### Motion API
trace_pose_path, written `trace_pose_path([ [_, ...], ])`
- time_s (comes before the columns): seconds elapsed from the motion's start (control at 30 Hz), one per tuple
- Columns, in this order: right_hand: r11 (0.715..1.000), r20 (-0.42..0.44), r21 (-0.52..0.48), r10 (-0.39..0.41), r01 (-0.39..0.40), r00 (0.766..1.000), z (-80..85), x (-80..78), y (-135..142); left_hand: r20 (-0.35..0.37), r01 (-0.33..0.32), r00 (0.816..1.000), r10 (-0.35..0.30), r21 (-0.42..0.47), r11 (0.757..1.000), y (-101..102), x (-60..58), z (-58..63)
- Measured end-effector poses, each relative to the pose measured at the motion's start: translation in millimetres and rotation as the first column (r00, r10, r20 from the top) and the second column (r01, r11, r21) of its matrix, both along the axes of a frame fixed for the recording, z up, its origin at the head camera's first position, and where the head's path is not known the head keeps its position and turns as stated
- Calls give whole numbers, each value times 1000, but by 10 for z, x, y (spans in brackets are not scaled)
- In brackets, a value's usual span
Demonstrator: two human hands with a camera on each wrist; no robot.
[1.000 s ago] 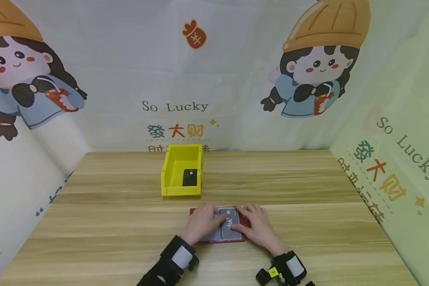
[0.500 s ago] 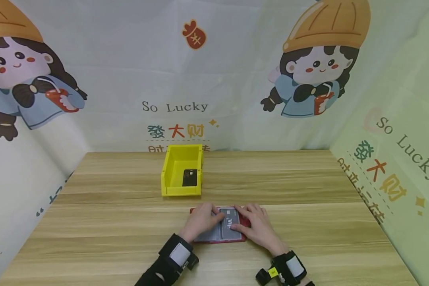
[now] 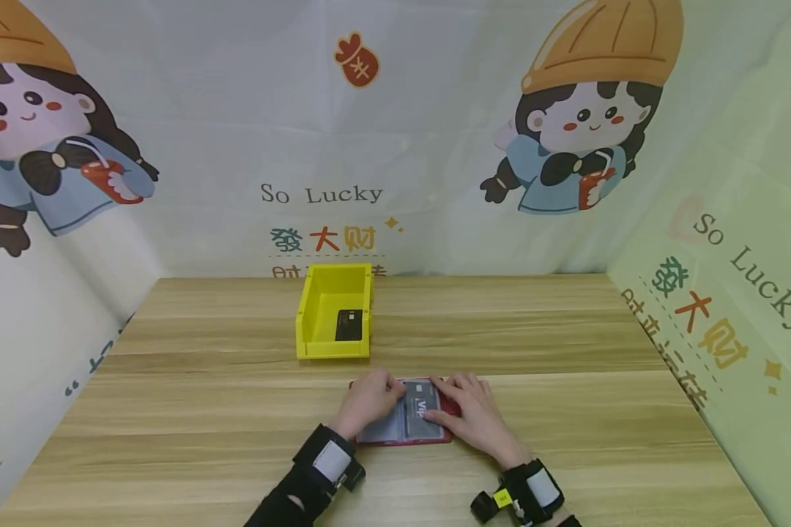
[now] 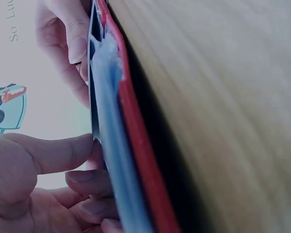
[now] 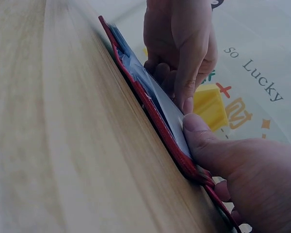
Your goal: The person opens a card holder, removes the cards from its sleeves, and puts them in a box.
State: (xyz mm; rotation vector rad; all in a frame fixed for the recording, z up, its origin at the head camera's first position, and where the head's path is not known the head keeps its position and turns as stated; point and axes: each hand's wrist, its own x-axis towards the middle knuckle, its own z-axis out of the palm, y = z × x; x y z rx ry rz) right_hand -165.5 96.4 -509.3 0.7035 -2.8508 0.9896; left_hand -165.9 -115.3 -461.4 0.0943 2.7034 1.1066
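Note:
A red card holder (image 3: 384, 432) lies open on the table, its clear sleeves showing. In its right-hand sleeve is a grey card (image 3: 420, 410) marked VIP. My left hand (image 3: 367, 401) has thumb and index finger pinched together at the card's left side, on what looks like the sleeve's edge; the exact contact is hard to make out. My right hand (image 3: 477, 419) holds the holder's right side, thumb on the card and fingers by the red cover (image 5: 157, 116). The left wrist view shows the stacked clear sleeves (image 4: 111, 111) edge-on.
Behind the holder stands a yellow bin (image 3: 332, 350) with a black card (image 3: 349, 325) inside. The wood-grain table (image 3: 540, 329) is enclosed by a printed cloth backdrop (image 3: 435, 146). Both wrists wear black straps with cameras.
My left thumb has drawn back from over the grey card toward the left and met the index finger. The left hand shifted slightly left; the right hand keeps its place.

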Motion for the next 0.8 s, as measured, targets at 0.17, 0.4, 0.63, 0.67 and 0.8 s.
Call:
trace_pose_path([
  [0.17, 1000, -10, 7, 0, 0, 1000, -14, -7, 0, -18, 11, 1000, -11, 4, 1000, -24, -22, -16],
  [0.4, 1000, -10, -1, 2, -2, 1000, -2, 5, -2, 9, 20, 1000, -20, -21, 1000, -115, -162, -229],
  [0.63, 1000, -14, 4, -2, 2, 1000, 3, 6, -5, 75, -1, 997, 0, 25, 1000, -176, -121, -67],
  [0.67, 1000, -16, 6, -3, 4, 1000, 1, 7, -5, 73, -2, 997, 0, 34, 999, -178, -95, -14],
  [0.8, 1000, -11, 4, -3, 3, 1000, 3, 5, -5, 54, 4, 998, -7, 42, 999, -200, -48, 53],
])
